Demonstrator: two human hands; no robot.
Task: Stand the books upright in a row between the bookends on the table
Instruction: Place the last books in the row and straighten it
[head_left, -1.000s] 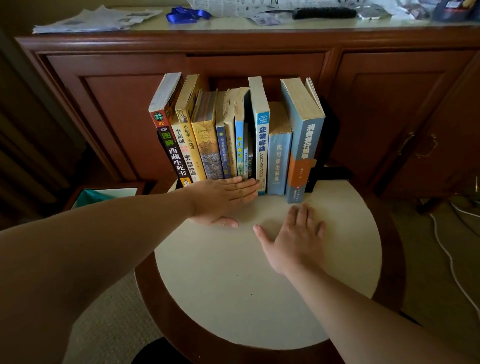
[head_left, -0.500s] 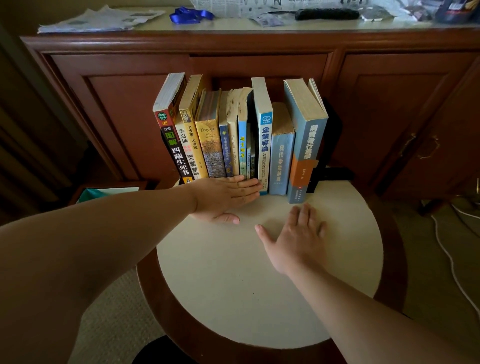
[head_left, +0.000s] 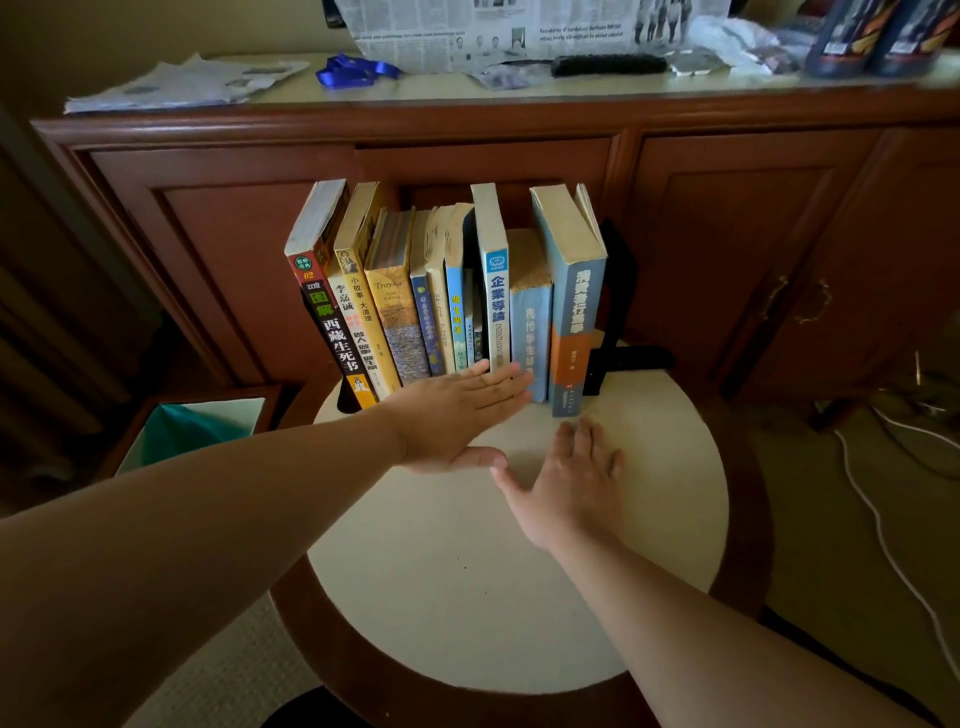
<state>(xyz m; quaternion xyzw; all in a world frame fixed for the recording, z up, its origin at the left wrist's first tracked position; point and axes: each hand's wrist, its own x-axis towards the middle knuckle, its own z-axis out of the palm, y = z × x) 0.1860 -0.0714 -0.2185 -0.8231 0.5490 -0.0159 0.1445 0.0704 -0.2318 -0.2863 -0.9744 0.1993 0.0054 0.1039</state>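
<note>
Several books (head_left: 452, 296) stand upright in a row at the back of the round table (head_left: 467, 597). A black bookend (head_left: 615, 312) closes the row on the right; another black bookend (head_left: 347, 402) peeks out at the left foot. The leftmost books lean left. My left hand (head_left: 457, 415) lies flat, fingers together, its fingertips against the bottoms of the middle spines. My right hand (head_left: 571, 483) rests palm down on the tabletop just in front of the tall blue book (head_left: 574, 312), fingers spread, holding nothing.
A dark wooden cabinet (head_left: 727, 218) stands right behind the table, its top covered with newspaper (head_left: 519, 31), a blue ribbon (head_left: 353, 70) and clutter. A bin with a teal liner (head_left: 192, 431) sits at the left. White cables (head_left: 883, 530) run over the floor at the right.
My left hand has slid a little to the right along the foot of the row. The view has tilted up, showing more of the cabinet top. The right hand stays flat.
</note>
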